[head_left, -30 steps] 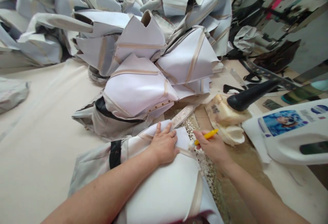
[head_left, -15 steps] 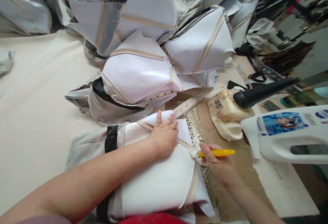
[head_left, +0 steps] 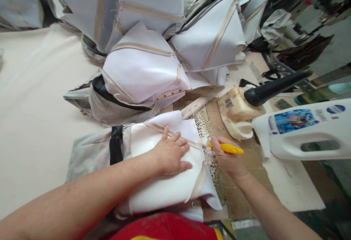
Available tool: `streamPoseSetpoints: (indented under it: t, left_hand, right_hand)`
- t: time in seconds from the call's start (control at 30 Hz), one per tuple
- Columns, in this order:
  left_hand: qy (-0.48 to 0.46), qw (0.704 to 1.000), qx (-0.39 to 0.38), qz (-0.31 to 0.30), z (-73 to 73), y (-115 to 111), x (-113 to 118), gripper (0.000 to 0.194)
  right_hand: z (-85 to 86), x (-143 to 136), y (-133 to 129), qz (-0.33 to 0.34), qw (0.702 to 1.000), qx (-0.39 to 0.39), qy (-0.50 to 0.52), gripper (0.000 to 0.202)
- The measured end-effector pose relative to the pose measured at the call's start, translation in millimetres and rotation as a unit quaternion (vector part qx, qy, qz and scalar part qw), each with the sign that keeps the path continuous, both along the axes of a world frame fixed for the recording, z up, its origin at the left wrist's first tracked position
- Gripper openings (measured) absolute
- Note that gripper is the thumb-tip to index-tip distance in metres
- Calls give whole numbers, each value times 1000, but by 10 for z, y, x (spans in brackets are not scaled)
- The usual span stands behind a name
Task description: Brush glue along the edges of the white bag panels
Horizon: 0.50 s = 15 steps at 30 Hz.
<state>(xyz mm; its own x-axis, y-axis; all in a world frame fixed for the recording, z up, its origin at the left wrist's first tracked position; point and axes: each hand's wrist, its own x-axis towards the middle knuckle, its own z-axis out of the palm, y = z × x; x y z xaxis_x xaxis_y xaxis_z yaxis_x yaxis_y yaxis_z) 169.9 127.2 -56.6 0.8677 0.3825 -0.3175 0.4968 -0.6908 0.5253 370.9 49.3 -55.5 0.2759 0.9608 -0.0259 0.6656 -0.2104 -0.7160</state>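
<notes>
My left hand [head_left: 169, 153] lies flat, fingers spread, on a white fabric piece [head_left: 164, 188] with beige tape along its seams and a black strap at its left. The hand presses it down on the table in front of me. My right hand [head_left: 228, 159] grips a yellow-handled brush [head_left: 226, 147], whose whitish tip touches the beige tape at the piece's right edge, just right of my left fingertips.
A heap of similar white taped pieces [head_left: 153, 49] fills the far side. At right lie a white plastic jug [head_left: 307, 134], a glue-crusted container [head_left: 238, 113] with a black handle [head_left: 274, 86], and dark scraps. Cream table cloth [head_left: 33, 97] spreads to the left.
The view has dipped and shifted. My right hand with the brush drew back along the taped edge, then moved up to it again. My left hand slid slightly toward me on the piece.
</notes>
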Motion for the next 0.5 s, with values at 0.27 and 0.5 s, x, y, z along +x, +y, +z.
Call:
streamPoseSetpoints:
  t: [0.27, 0.5]
  left_hand:
    - [3, 1000, 19, -2, -40, -34, 11, 56]
    - [-6, 999, 36, -9, -86, -63, 11, 57]
  right_hand:
    - [-11, 0, -406, -36, 995, -83, 40, 39]
    - [-37, -18, -258, -42, 997, -27, 55, 36]
